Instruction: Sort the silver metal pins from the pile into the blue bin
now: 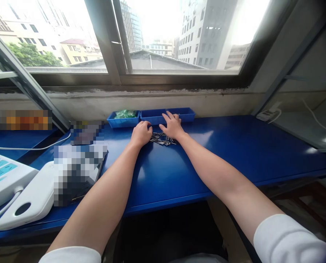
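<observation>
A loose pile of thin, dark metal rods [163,140] lies on the blue table [165,179]; they are too small to name more exactly. At the pile's left edge is my left hand [141,133], its fingers curled inward; anything in them is hidden. My right hand [174,126] reaches over the back right of the pile with fingers spread, overlapping the front of the blue bins in view. Behind the hands stand a blue bin with green plastic packets [126,114], a middle blue bin [152,116] and a right blue bin [188,114].
To the left lie a white power strip [6,179], a white oblong device [28,197] and a white cable [42,148]. Some blurred items sit beside them. The window wall [220,104] closes off the back. Metal shelf posts [31,84] rise at both sides.
</observation>
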`<action>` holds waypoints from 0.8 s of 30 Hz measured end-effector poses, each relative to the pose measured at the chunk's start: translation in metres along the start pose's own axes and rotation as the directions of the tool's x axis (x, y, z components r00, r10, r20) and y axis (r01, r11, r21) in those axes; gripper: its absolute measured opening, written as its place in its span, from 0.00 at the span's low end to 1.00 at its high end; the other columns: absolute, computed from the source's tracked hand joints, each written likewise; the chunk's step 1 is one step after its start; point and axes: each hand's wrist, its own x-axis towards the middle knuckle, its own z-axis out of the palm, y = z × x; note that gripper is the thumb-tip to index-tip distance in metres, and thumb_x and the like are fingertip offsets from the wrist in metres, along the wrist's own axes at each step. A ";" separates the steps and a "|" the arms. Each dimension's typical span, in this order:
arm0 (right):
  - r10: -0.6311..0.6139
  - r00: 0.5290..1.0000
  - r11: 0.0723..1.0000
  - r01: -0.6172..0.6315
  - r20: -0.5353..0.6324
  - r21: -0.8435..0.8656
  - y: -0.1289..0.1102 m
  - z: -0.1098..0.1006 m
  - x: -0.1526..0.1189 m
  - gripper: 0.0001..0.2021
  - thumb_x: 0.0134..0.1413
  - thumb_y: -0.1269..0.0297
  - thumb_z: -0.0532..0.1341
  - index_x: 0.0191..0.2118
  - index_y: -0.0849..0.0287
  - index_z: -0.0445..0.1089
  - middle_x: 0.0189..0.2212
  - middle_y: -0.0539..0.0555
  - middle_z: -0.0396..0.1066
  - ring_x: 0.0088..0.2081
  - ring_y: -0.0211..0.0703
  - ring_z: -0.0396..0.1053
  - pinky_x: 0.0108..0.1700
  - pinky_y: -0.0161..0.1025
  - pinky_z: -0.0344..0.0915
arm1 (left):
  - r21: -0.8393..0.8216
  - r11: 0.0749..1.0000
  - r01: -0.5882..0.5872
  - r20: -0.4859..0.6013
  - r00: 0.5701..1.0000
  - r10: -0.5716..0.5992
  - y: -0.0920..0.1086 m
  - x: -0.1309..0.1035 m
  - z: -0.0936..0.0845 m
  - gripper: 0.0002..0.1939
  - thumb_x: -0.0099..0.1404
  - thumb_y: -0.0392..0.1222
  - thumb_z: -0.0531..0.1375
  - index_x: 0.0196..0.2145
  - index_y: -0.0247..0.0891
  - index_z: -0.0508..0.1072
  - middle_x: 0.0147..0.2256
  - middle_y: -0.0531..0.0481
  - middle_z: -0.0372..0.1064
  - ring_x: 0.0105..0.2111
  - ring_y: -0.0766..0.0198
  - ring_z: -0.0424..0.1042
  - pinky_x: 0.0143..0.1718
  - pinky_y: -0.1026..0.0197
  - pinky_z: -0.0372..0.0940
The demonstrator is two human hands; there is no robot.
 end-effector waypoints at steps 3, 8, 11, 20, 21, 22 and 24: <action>-0.089 0.996 0.995 0.088 0.024 0.041 -0.004 -0.002 -0.005 0.18 0.53 0.57 0.56 0.49 0.58 0.69 0.49 0.59 0.64 0.51 0.54 0.55 0.53 0.50 0.55 | 0.021 1.000 -0.006 0.068 0.998 0.004 -0.004 0.000 0.001 0.15 0.61 0.41 0.51 0.40 0.36 0.73 0.43 0.40 0.71 0.45 0.52 0.69 0.50 0.53 0.61; -0.143 0.963 0.989 0.128 0.228 0.080 -0.004 0.005 -0.009 0.22 0.50 0.49 0.58 0.47 0.56 0.71 0.45 0.59 0.66 0.49 0.54 0.59 0.51 0.49 0.57 | -0.002 0.996 -0.088 0.238 0.967 0.087 -0.005 -0.001 0.003 0.17 0.62 0.41 0.48 0.40 0.36 0.75 0.43 0.41 0.72 0.45 0.52 0.70 0.48 0.56 0.62; -0.138 0.958 0.988 0.116 0.252 0.099 -0.003 0.010 -0.007 0.18 0.53 0.50 0.57 0.44 0.54 0.73 0.43 0.58 0.67 0.47 0.52 0.61 0.50 0.47 0.58 | -0.021 0.992 -0.123 0.252 0.960 0.124 -0.003 -0.003 0.005 0.16 0.62 0.41 0.48 0.39 0.37 0.75 0.43 0.42 0.73 0.43 0.53 0.70 0.46 0.57 0.63; -0.130 0.963 0.976 0.083 0.234 0.203 -0.002 0.011 -0.003 0.09 0.51 0.60 0.60 0.34 0.58 0.74 0.35 0.55 0.69 0.39 0.41 0.67 0.44 0.37 0.61 | -0.015 0.988 -0.154 0.228 0.962 0.153 0.001 -0.006 0.010 0.15 0.65 0.42 0.46 0.34 0.38 0.72 0.36 0.43 0.73 0.38 0.56 0.71 0.39 0.59 0.63; -0.121 0.963 0.976 0.072 0.240 0.203 -0.002 0.011 -0.002 0.08 0.51 0.61 0.60 0.33 0.59 0.74 0.35 0.55 0.69 0.39 0.41 0.67 0.44 0.37 0.61 | -0.026 0.987 -0.160 0.224 0.961 0.161 0.001 -0.005 0.010 0.15 0.65 0.42 0.46 0.34 0.38 0.72 0.36 0.43 0.73 0.37 0.56 0.71 0.38 0.59 0.63; -0.116 0.962 0.977 0.066 0.246 0.204 -0.002 0.011 -0.002 0.08 0.51 0.61 0.60 0.32 0.59 0.73 0.36 0.55 0.70 0.39 0.41 0.67 0.43 0.36 0.61 | -0.038 0.985 -0.166 0.221 0.960 0.170 0.001 -0.005 0.010 0.15 0.65 0.42 0.46 0.34 0.39 0.72 0.36 0.43 0.73 0.37 0.56 0.70 0.38 0.59 0.63; -0.117 0.960 0.977 0.066 0.253 0.201 -0.002 0.012 -0.001 0.07 0.52 0.62 0.60 0.32 0.59 0.73 0.36 0.55 0.70 0.39 0.41 0.67 0.43 0.36 0.61 | -0.056 0.983 -0.172 0.213 0.960 0.180 0.000 -0.004 0.010 0.15 0.65 0.42 0.46 0.34 0.39 0.72 0.36 0.44 0.73 0.37 0.56 0.70 0.37 0.59 0.63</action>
